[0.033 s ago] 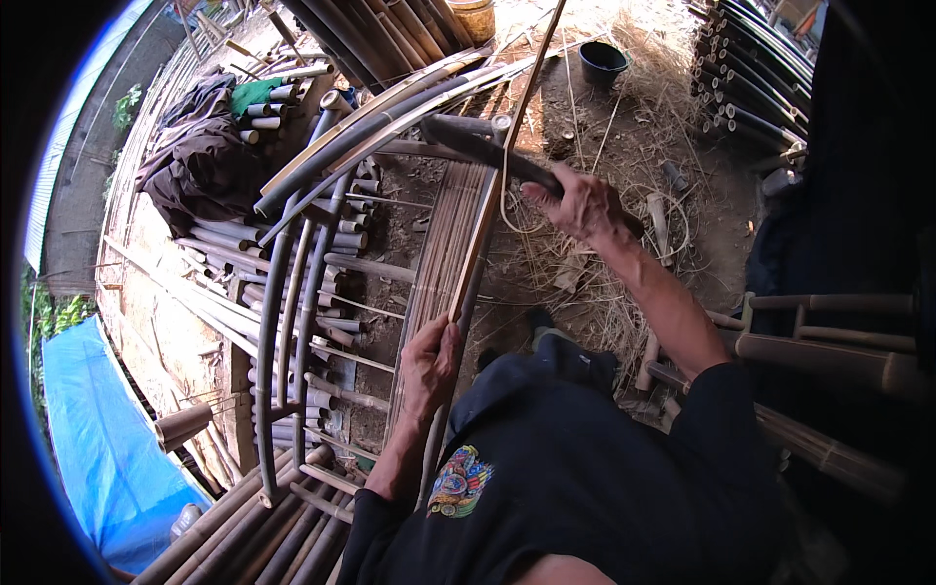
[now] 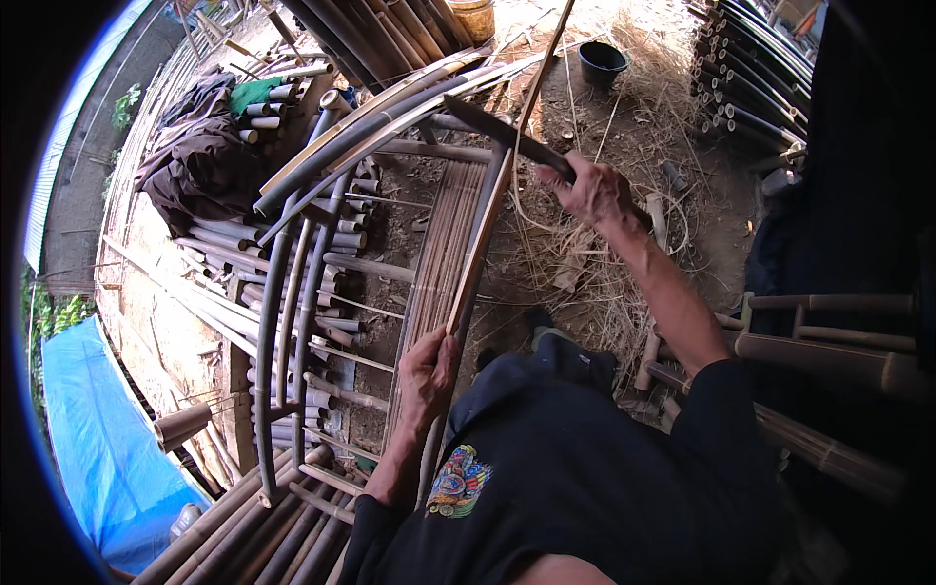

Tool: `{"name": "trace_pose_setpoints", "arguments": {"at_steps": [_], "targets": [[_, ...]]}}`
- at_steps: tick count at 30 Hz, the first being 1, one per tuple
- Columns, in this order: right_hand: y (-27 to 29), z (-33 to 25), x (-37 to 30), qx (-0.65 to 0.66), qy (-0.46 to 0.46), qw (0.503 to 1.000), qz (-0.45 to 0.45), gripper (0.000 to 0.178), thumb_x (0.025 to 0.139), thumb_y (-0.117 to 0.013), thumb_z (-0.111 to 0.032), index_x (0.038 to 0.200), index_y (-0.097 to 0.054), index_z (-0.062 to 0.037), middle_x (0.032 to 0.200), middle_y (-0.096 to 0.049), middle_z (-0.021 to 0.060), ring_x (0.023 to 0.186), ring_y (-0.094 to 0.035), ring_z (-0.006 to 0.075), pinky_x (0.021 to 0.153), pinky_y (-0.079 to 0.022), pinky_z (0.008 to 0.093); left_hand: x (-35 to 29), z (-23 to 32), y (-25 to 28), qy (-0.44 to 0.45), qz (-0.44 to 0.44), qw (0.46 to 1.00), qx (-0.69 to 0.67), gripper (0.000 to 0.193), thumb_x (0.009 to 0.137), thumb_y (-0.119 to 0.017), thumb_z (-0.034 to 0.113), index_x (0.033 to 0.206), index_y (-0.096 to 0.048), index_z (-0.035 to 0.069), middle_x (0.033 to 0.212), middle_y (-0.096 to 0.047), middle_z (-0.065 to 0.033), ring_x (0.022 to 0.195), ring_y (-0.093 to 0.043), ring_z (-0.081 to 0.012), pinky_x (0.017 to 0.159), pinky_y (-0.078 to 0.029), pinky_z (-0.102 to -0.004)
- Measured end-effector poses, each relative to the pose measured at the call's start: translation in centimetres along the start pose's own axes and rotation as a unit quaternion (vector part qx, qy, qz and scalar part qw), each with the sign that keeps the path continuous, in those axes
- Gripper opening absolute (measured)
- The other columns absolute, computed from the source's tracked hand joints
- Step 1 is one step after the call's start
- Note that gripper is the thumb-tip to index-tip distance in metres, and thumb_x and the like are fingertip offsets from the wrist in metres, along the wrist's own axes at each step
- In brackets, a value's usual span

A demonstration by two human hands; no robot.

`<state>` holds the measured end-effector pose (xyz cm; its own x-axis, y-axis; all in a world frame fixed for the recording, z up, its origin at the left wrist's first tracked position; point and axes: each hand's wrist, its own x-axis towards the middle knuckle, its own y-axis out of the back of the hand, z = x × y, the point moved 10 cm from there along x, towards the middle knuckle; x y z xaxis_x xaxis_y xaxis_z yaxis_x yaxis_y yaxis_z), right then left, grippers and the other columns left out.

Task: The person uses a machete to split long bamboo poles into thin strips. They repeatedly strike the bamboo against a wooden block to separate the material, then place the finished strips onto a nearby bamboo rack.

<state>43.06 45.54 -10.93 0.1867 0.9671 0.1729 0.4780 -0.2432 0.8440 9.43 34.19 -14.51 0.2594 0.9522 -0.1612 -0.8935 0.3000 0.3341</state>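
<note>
My right hand is closed round the handle end of a machete, its dark blade pointing to the far left across the top end of a bamboo frame. The blade crosses a long thin bamboo strip that runs up past the frame's corner. Lower down, my left hand is closed round this strip at the near side of the seat. Narrow bamboo slats lie side by side as the seat, left of the strip. The bench-like bamboo frame has curved poles on its left. Whether the blade touches the strip, I cannot tell.
Stacked bamboo poles stand at the far right, a black bucket at the back. Shavings litter the ground. Dark cloth lies on poles at left, beyond a blue tarp. Another bamboo frame is at right.
The machete and my right hand have shifted a little to the right, and the blade tip has come up and away from the frame's top corner. My left hand has barely moved.
</note>
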Motion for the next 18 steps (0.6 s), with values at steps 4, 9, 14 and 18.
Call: {"name": "trace_pose_setpoints", "arguments": {"at_steps": [4, 9, 14, 18], "targets": [[4.1, 6.6, 3.3, -0.068, -0.078, 0.994, 0.019, 0.067, 0.087, -0.038, -0.074, 0.079, -0.056, -0.0100, 0.054, -0.054, 0.0078, 0.051, -0.058, 0.0224, 0.045, -0.043, 0.0380, -5.7, -1.7, 1.9, -0.014, -0.030, 0.998, 0.046, 0.023, 0.096, -0.056, 0.017, 0.100, -0.063, -0.004, 0.073, -0.056, -0.0024, 0.070, -0.051, -0.0075, 0.063, -0.042, -0.0236], [6.4, 5.9, 3.2, -0.079, -0.050, 0.994, 0.061, 0.066, 0.086, -0.038, -0.076, 0.078, -0.055, -0.0130, 0.053, -0.045, 0.0003, 0.047, -0.046, 0.0165, 0.046, -0.038, 0.0359, -9.4, -6.3, 4.7, 0.029, -0.025, 0.997, 0.071, 0.019, 0.094, -0.058, 0.013, 0.101, -0.065, -0.003, 0.069, -0.059, -0.0110, 0.062, -0.056, -0.0125, 0.058, -0.045, -0.0276], [0.4, -2.4, -2.6, -0.013, 0.114, 0.993, -0.035, 0.066, 0.088, -0.040, -0.071, 0.073, -0.052, -0.0076, 0.057, -0.056, 0.0062, 0.045, -0.057, 0.0173, 0.037, -0.044, 0.0315, -6.6, -6.5, 3.9, 0.094, -0.005, 0.996, 0.002, 0.025, 0.097, -0.055, 0.017, 0.110, -0.064, -0.002, 0.068, -0.054, 0.0004, 0.062, -0.049, -0.0046, 0.055, -0.041, -0.0219], [-2.0, -12.0, -12.0, 0.018, 0.235, 0.972, 0.026, 0.063, 0.088, -0.045, -0.069, 0.073, -0.050, -0.0073, 0.058, -0.056, 0.0082, 0.049, -0.061, 0.0219, 0.044, -0.051, 0.0368, -0.2, -0.5, -2.1, 0.126, -0.056, 0.971, -0.196, 0.040, 0.098, -0.057, 0.026, 0.124, -0.056, -0.004, 0.066, -0.048, 0.0061, 0.056, -0.041, -0.0024, 0.048, -0.032, -0.0188]]}}
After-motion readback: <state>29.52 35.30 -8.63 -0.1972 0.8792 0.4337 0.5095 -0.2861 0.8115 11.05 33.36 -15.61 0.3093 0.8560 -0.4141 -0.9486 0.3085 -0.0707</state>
